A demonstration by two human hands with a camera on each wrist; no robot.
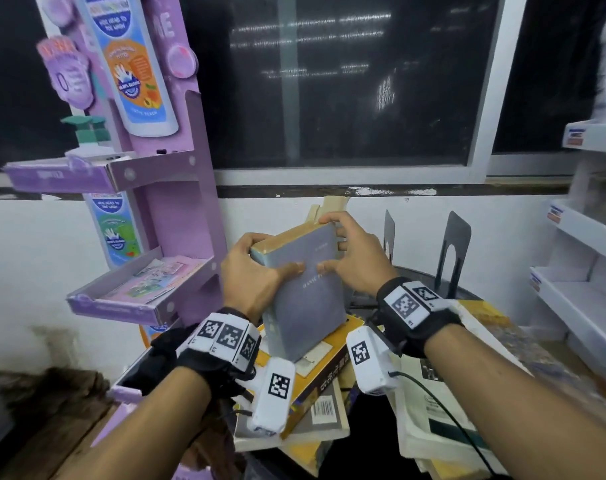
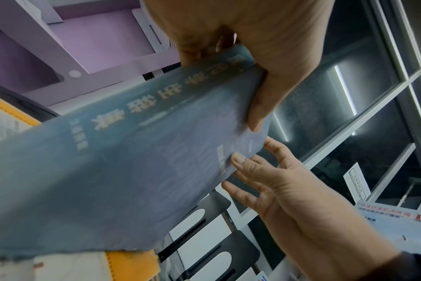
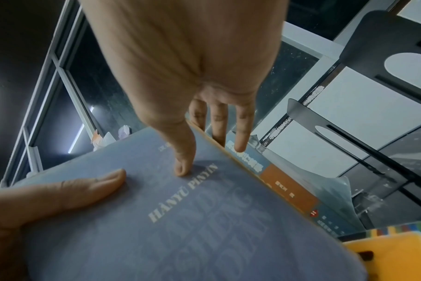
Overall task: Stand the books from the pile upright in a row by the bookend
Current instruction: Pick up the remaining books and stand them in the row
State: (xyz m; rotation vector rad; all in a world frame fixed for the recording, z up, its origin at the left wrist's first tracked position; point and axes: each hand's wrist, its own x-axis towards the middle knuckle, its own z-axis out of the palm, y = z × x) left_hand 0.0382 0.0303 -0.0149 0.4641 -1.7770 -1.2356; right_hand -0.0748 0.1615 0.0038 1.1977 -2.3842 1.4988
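Observation:
I hold a thick grey-blue book [image 1: 305, 296] [image 2: 132, 152] [image 3: 180, 228] tilted above the pile, its lower corner on a yellow book [image 1: 332, 355]. My left hand [image 1: 260, 268] [image 2: 252, 57] grips its spine side, thumb on the cover. On the page-edge side my right hand [image 1: 353, 251] [image 3: 192, 76] grips it, thumb on the cover and fingers round the edge. Behind it leans a book with an orange band [image 3: 289, 188]. Two black metal bookends [image 1: 455, 251] [image 3: 385, 47] stand at the back right.
A purple cardboard display stand [image 1: 177, 202] rises close on the left. White shelves [image 1: 589, 237] stand at the right. Loose booklets and papers [image 1: 433, 410] lie right of the pile. A dark window [image 1: 329, 81] and white wall [image 1: 277, 216] close off the back.

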